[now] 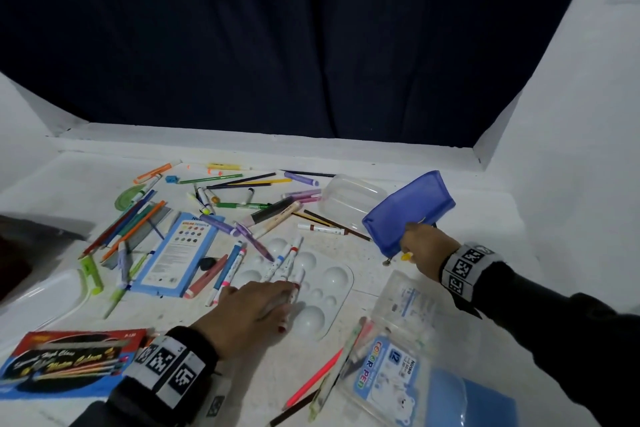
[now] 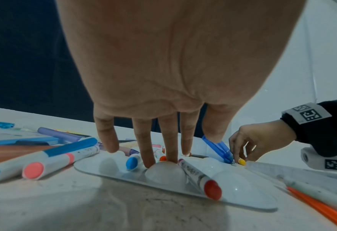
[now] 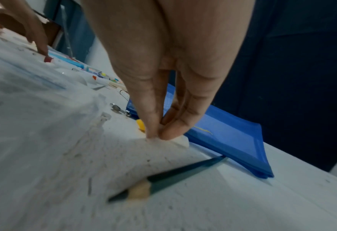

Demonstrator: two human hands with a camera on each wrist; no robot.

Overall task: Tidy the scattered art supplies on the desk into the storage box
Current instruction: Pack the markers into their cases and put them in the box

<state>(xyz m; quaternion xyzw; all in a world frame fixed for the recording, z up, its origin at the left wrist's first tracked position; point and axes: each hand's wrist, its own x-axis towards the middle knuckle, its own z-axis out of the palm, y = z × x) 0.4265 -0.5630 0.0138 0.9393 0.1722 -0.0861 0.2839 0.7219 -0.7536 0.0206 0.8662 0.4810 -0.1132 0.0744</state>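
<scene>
Head view: markers (image 1: 287, 263) lie loose on white palette (image 1: 341, 291), worktop (image 1: 398, 253) cluttered.
Left hand (image 1: 249, 308): released, straight fingers press markers.
Right hand (image 1: 424, 248): pinches yellow-capped marker (image 1: 407, 256) beside blue pouch (image 1: 408, 210).
Handling: light, stiff, likely to roll; take mid-barrel.

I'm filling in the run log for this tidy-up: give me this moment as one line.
left hand: fingers down on markers on white palette | right hand: pinching yellow-capped marker beside blue pouch | nothing boxed yet
</scene>
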